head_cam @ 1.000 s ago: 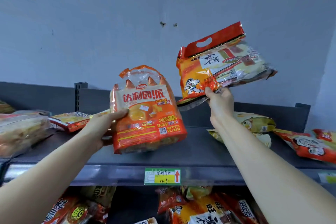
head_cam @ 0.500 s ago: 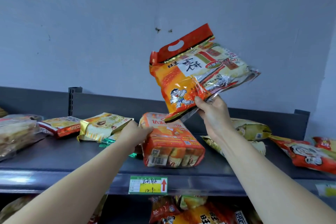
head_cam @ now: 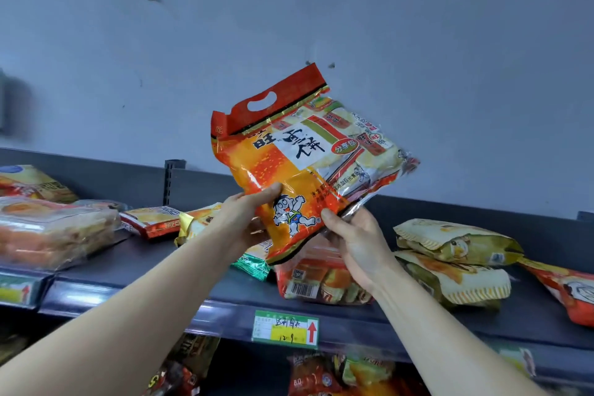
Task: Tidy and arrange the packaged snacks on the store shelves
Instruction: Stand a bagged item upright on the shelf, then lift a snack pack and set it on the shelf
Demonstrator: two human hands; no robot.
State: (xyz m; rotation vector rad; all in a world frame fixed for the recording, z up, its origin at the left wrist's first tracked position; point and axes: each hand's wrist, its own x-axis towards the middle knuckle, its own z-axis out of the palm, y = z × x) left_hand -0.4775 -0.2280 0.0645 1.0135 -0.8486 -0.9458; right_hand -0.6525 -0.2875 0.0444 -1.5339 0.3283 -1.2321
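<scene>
Gripping the glossy orange-red plastic snack bag with a cartoon boy (head_cam: 302,167), tilted in the air, the left hand (head_cam: 244,219) clasps its lower left side and the right hand (head_cam: 356,241) its bottom edge, fingers (head_cam: 331,215) curled round it, above the dark grey metal shelf (head_cam: 160,267), near its front edge.

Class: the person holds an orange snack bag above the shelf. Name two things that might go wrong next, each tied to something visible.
1. The left hand and right hand grip the bag only at its lower edge; tilted, it may slip.
2. The pack below lies near the front edge of the shelf; the bag could nudge it off.
</scene>
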